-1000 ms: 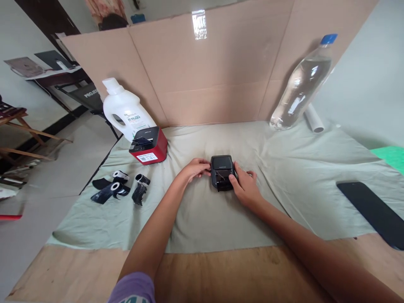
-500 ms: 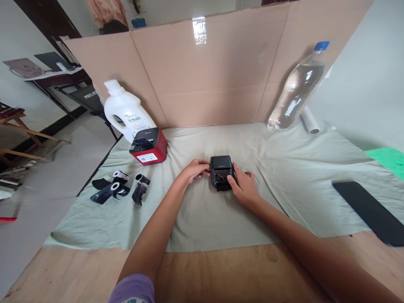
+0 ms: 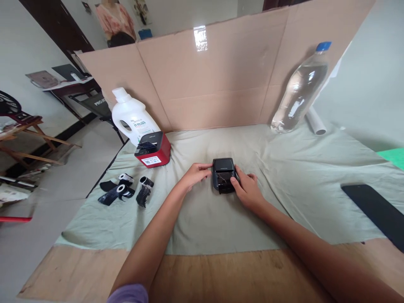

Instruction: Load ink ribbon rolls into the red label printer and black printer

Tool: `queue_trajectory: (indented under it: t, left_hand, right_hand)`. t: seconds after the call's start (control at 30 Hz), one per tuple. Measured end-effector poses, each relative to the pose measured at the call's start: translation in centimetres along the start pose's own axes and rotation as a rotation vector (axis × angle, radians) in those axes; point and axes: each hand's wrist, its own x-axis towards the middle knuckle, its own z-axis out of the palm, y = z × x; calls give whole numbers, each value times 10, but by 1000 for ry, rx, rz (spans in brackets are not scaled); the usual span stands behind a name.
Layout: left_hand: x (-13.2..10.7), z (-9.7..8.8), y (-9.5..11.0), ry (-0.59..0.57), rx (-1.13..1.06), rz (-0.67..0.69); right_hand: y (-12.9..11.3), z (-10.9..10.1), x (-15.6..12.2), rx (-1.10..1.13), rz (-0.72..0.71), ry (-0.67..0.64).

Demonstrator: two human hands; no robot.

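Observation:
A small black portable receipt printer lies on the pale green cloth in front of me. Its lower half is glossy, with thin pale lines across it. My right hand grips the printer's right side, thumb on its front part, the other fingers partly hidden along the edge. On the opposite side, my left hand has its index finger stretched out to the printer's upper left edge. The thumb of that hand lies a little lower, by the same side, and nothing is held in it.
Left of my hands are several dark-printed paper rolls, a red-and-black box-shaped device and a white jug. A water bottle and white tube stand right, before cardboard. A phone lies right. A person is behind.
My left index finger has straightened along the printer's upper left edge. The right hand keeps its hold. The view has shifted slightly, and more of the person behind the cardboard shows.

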Motion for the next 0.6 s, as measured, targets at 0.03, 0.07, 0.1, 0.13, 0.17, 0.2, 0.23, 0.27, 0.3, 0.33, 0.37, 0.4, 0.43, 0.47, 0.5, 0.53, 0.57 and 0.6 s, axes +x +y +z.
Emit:
queue_trajectory:
  t: [0.03, 0.07, 0.1, 0.13, 0.17, 0.2, 0.23, 0.27, 0.3, 0.33, 0.37, 0.4, 0.43, 0.47, 0.5, 0.53, 0.57, 0.6]
  left_hand:
    - [0, 0, -1, 9, -5, 0]
    - [0, 1, -1, 22, -14, 9]
    - [0, 1, -2, 33, -32, 23]
    - [0, 2, -1, 32, -55, 39]
    - [1, 3, -1, 21, -74, 50]
    - [1, 4, -1, 3, -83, 51]
    - [2, 6, -1, -20, -81, 35]
    - [4, 7, -2, -43, -72, 7]
    - [5, 9, -3, -58, -63, -26]
    - [6, 10, -6, -65, -60, -53]
    - [8, 11, -8, -66, -66, -68]
    - [9, 12, -11, -65, -79, -71]
    - [10, 12, -13, -63, -92, -64]
    - [11, 13, -14, -60, -99, -54]
    - [11, 13, -14, -52, -100, -46]
    - [11, 13, -14, -42, -99, -41]
    - [11, 14, -13, -31, -93, -39]
    - [11, 14, -12, -21, -82, -39]
  right_hand:
    - [0, -1, 0, 5, -2, -1]
    - [0, -1, 0, 13, -5, -4]
    - [-1, -2, 0, 22, -5, -7]
    - [-1, -2, 0, 30, -4, -11]
    - [-1, -3, 0, 37, -1, -15]
    - [-2, -3, 0, 43, 2, -19]
    - [-2, -3, 0, 49, 5, -22]
    - [-2, -3, 0, 56, 9, -25]
    - [-1, -3, 0, 64, 13, -27]
    - [-1, -3, 0, 72, 15, -31]
    - [0, -3, 0, 81, 15, -34]
    - [0, -3, 0, 88, 14, -38]
    - [1, -3, 0, 94, 11, -41]
    - [2, -2, 1, 97, 7, -42]
    - [2, -2, 1, 97, 5, -40]
    - [2, -2, 1, 95, 4, -38]
    - [2, -2, 1, 91, 5, -36]
    - [2, -2, 1, 88, 8, -37]
